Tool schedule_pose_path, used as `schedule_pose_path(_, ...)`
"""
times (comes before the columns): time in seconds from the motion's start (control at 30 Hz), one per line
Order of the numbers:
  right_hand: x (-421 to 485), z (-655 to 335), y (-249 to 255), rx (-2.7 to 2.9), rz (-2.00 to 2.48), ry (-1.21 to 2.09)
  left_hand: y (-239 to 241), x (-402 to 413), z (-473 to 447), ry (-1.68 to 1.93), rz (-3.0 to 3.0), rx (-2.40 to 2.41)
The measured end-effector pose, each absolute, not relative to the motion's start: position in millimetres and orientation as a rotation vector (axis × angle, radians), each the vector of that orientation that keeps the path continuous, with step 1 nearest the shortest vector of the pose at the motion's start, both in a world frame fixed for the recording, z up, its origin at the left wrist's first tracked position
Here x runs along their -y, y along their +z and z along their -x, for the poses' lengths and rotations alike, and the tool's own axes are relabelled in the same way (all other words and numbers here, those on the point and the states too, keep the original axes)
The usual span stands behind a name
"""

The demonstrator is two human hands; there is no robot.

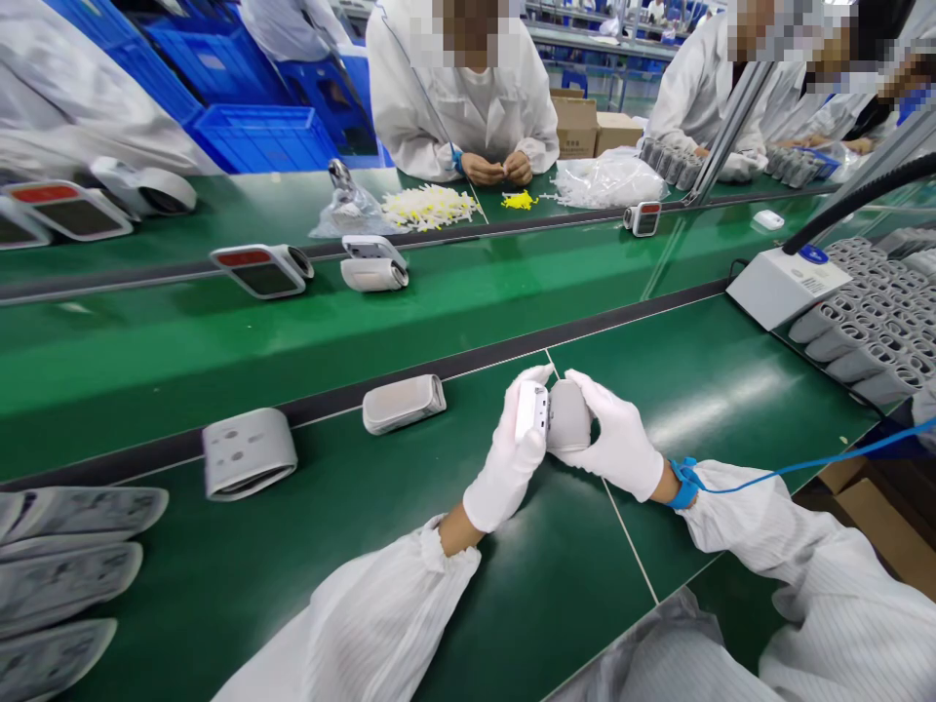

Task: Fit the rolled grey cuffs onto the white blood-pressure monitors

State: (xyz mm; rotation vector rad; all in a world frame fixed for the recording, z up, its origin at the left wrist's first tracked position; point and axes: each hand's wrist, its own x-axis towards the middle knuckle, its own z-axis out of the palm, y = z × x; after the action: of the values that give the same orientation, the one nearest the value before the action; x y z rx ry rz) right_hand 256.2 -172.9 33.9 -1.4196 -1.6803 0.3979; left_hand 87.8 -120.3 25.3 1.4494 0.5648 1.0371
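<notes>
Both my hands wear white gloves and meet over the green bench. My left hand (512,448) grips a small white monitor unit (531,411), turned so a side with small dark openings shows. My right hand (614,434) is closed around a rolled grey cuff (568,416). Cuff and unit sit against each other; whether they are joined I cannot tell. Left of my hands, a grey rolled cuff (404,404) lies on the bench by the dark rail. Farther left is another cuff (249,454) with round marks on it.
Flat grey cuffs (65,575) lie at the left edge. A white lamp base (786,283) stands at right before many rolled cuffs (877,312). Finished-looking monitors (259,271) sit along the green conveyor (468,283). Opposite, a co-worker handles small parts beside a white-yellow pile (428,207). A blue cord (811,468) runs from my right wrist.
</notes>
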Motion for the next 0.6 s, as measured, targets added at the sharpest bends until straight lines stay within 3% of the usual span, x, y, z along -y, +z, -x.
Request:
schedule_pose_path(0.4,166,-259,20,1.678,1.490,0.504,36,101,-70,0.575,-1.631,-0.789)
schedule_pose_path(0.6,168,-260,33,1.699,1.555,0.640,39,91,-61,0.547,-1.830,-0.844)
